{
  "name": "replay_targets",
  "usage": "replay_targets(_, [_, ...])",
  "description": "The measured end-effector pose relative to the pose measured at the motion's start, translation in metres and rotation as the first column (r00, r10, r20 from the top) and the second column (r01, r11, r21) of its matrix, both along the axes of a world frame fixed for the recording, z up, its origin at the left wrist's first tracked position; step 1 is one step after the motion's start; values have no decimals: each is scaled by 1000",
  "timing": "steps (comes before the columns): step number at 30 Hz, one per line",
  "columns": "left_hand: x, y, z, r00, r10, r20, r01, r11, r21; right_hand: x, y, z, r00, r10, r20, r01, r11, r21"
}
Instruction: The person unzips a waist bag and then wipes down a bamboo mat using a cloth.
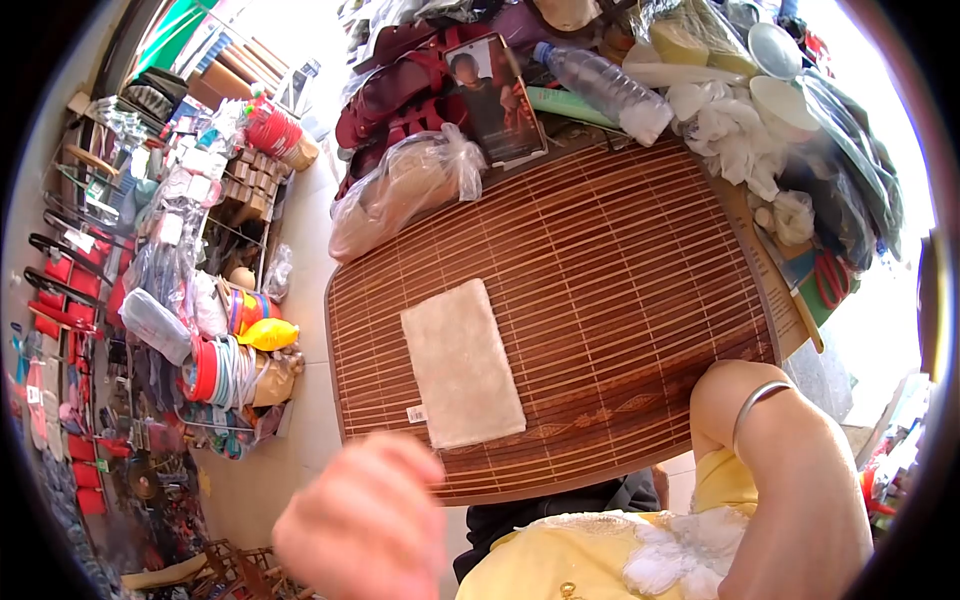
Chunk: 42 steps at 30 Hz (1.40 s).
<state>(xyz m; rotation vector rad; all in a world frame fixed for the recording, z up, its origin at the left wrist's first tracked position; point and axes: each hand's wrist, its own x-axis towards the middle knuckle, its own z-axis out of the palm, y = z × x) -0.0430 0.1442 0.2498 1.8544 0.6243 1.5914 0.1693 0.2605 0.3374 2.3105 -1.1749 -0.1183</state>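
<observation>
My left hand (360,520) is raised at the near left edge of the table, smeared by motion. Its fingers look curled, but I cannot tell whether they hold anything. Just beyond it lies a beige, fuzzy rectangular cloth (465,365), flat on a brown slatted bamboo mat (620,290). A small white tag (416,413) sticks out from the cloth's left edge. My right arm (740,390), bent and wearing a silver bangle (757,405), rests at the near right corner of the mat. The right hand itself is out of the picture.
Along the far edge are a plastic-wrapped bundle (400,190), a box with a person's picture (495,100), a plastic bottle (605,90) and crumpled white bags (730,130). Red-handled scissors (830,278) lie at right. Shelves of goods (210,330) stand at left across the tiled floor.
</observation>
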Motion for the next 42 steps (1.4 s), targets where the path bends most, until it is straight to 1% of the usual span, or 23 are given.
replay_targets(1, [13,-11,18,999,14,-48,-18,997,-81,-1,-5,18,880,199,-432,-24,925,379])
replay_targets(2, [25,-20,33,995,19,-96,-34,987,-159,1,0,1,883,193,-428,-17,924,382])
replay_targets(3, [28,-19,40,996,10,-92,-24,987,-156,6,10,-31,999,-43,-3,43,999,29])
replay_targets(4, [30,-16,46,996,-49,-70,34,979,-201,9,15,-49,874,-111,473,260,929,-263])
replay_targets(9, [31,-14,58,990,-134,37,139,945,-296,3,13,-48,938,-136,319,243,913,-326])
replay_targets(11, [24,-14,62,970,-240,38,240,920,-309,1,13,-47,950,-138,281,233,911,-341])
replay_targets(18, [26,-11,63,963,-264,48,266,914,-307,-3,12,-42,970,-93,226,163,935,-315])
replay_targets(21, [30,-9,61,959,-276,70,279,863,-422,-4,12,-39,977,-73,202,133,944,-301])
replay_targets(26, [30,-14,57,956,-269,114,292,897,-331,-2,12,-42,983,-41,181,92,954,-285])
replay_targets(27, [31,-18,54,957,-246,155,281,920,-272,6,12,-51,899,-33,437,193,925,-328])
replay_targets(28, [31,-20,51,955,-225,194,265,940,-213,13,10,-58,752,-2,659,301,891,-341])
replay_targets(29, [25,-19,44,933,-299,201,328,935,-131,19,8,-65,754,0,657,298,891,-342])
replay_targets(30, [24,-21,35,936,-294,195,322,937,-137,24,5,-70,674,66,736,295,889,-350])
replay_targets(31, [26,-25,23,982,-97,160,108,992,-63,23,3,-71,583,130,802,290,889,-355])
replay_targets(32, [23,-27,11,984,106,142,-110,994,20,21,5,-71,588,136,798,281,890,-358])
replay_targets(33, [12,-24,-8,935,345,-83,-350,935,-55,15,8,-68,618,121,777,251,906,-341])
replay_targets(34, [-1,-20,-30,789,528,-312,-574,816,-72,13,10,-65,646,106,756,225,919,-322])
replay_targets(35, [-13,0,-43,879,414,-238,-460,867,-191,15,9,-65,649,107,753,225,919,-325])
replay_targets(36, [-23,14,-66,733,467,-496,-603,782,-155,20,9,-66,629,72,774,193,950,-246])
replay_targets(37, [-31,23,-91,523,471,-711,-721,689,-75,22,8,-68,610,35,792,158,973,-165])
replay_targets(38, [-36,29,-119,522,470,-711,-721,689,-74,23,7,-68,611,35,791,158,973,-166])
replay_targets(40, [-41,37,-161,82,356,-931,-742,645,181,24,5,-70,598,60,799,192,958,-215])
replay_targets(42, [-50,41,-162,128,353,-927,-749,647,143,24,4,-72,585,84,807,229,937,-264])
